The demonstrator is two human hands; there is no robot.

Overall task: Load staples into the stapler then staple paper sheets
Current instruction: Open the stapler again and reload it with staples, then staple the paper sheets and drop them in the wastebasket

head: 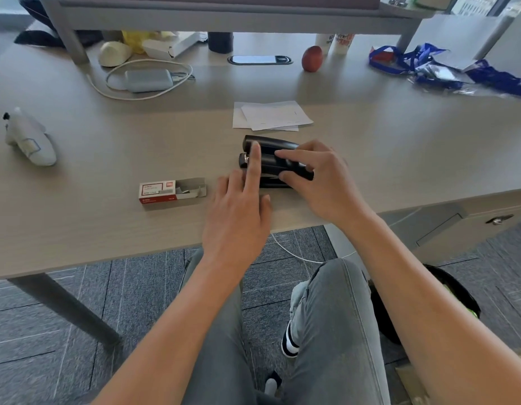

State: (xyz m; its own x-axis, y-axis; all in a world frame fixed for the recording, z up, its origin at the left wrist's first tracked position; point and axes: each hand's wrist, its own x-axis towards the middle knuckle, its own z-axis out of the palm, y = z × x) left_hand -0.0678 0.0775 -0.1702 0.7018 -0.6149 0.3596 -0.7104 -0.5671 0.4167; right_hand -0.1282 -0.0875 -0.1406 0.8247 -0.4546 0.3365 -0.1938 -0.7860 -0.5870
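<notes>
A black stapler (269, 154) lies on the wooden desk (107, 147) near its front edge, its lid swung apart from the base. My right hand (320, 179) grips the stapler's right end between thumb and fingers. My left hand (241, 211) hovers at the stapler's left side, index finger stretched out over its front end, the other fingers spread. A red and white staple box (170, 192) lies open to the left of the hands. A few white paper sheets (271, 116) lie just behind the stapler.
A white controller (30, 138) rests at the far left. A grey power bank with a white cable (148, 79), a red apple (312, 58), a phone (259, 59) and blue plastic bags (446, 68) sit at the back, below a raised shelf (224, 13).
</notes>
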